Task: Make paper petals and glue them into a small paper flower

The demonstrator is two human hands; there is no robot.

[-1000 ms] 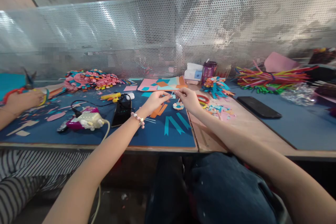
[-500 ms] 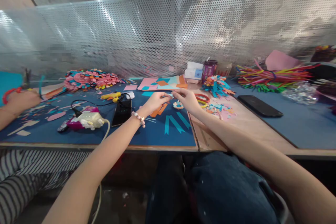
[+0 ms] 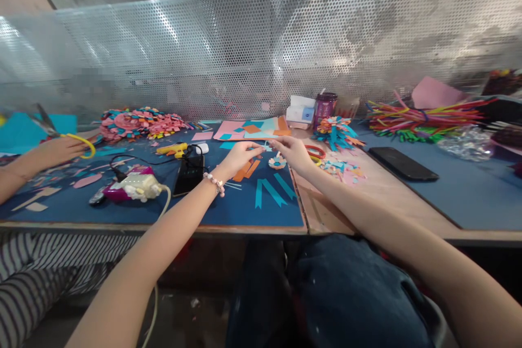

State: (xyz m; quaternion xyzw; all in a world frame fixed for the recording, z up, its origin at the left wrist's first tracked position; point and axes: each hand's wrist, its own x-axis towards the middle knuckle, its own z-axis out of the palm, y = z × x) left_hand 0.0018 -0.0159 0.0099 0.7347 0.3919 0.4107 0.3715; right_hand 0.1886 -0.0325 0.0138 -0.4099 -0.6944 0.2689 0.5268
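Note:
My left hand (image 3: pixel 244 156), a beaded bracelet on its wrist, pinches a small pale blue paper piece (image 3: pixel 267 146) above the mat. From the other side, my right hand (image 3: pixel 294 153) has its fingertips closed at the same piece. Just below, between the hands, rests a small paper flower (image 3: pixel 277 161) with cream and blue petals. Orange paper strips (image 3: pixel 246 171) lie under my left hand. Nearer to me are several blue paper strips (image 3: pixel 271 193) with notched ends. Scissors with red and yellow handles (image 3: pixel 316 153) lie partly hidden beside my right hand.
At left, a co-worker's hand (image 3: pixel 61 151) holds scissors near blue paper. A power strip (image 3: pixel 134 186), phone (image 3: pixel 190 174) and yellow glue gun (image 3: pixel 173 149) lie left. Paper flowers (image 3: pixel 141 124) pile behind. A paper bundle (image 3: pixel 335 133), dark phone (image 3: pixel 403 164) and pipe cleaners (image 3: pixel 424 117) are right.
My fingertips have drawn slightly apart, so more of the pale paper piece shows. The co-worker's hand has moved right with the scissors.

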